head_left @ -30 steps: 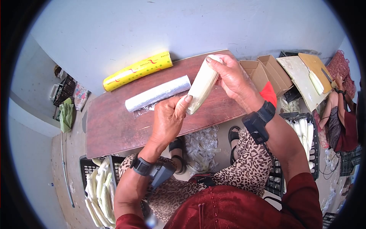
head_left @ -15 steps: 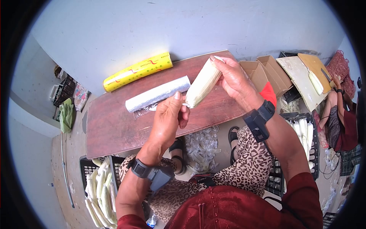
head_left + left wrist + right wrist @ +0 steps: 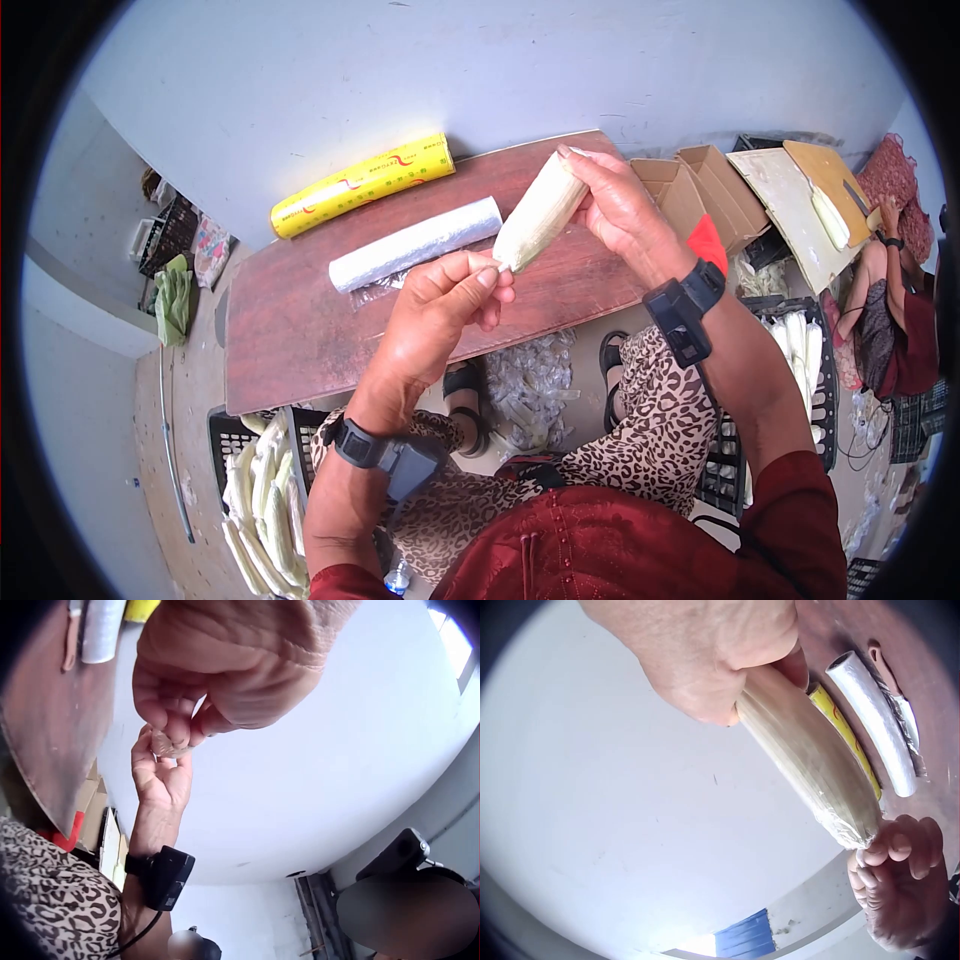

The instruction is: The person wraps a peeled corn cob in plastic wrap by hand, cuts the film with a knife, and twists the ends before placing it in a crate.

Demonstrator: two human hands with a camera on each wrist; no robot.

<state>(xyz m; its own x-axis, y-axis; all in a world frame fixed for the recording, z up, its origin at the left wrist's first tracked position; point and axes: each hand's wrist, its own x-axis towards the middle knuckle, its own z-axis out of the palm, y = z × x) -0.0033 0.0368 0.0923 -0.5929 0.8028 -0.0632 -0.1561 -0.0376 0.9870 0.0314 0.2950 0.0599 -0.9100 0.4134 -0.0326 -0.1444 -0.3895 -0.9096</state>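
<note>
From my feed, at far left, a green bag lies beyond the brown tabletop, and a black crate of pale ears sits below the tabletop's near left corner. The tabletop stands before a pale wall and carries a yellow roll at the back and a whitish film roll in front of it; the right wrist view adds a knife beside the latter. Rightward come an open cardboard box, another crate of ears and a seated person.

My left hand has a narrow grip, thumb and fingers pinching the ear's lower tip, where there seems to be gathered film, though it is too small to be sure. My right hand grips the upper end, its thumb on top.

The film-wrapped ear is held above the tabletop, just right of the film roll. Its long axis slants in the head view from lower left to upper right, the tapered end pointing at my left fingers.
</note>
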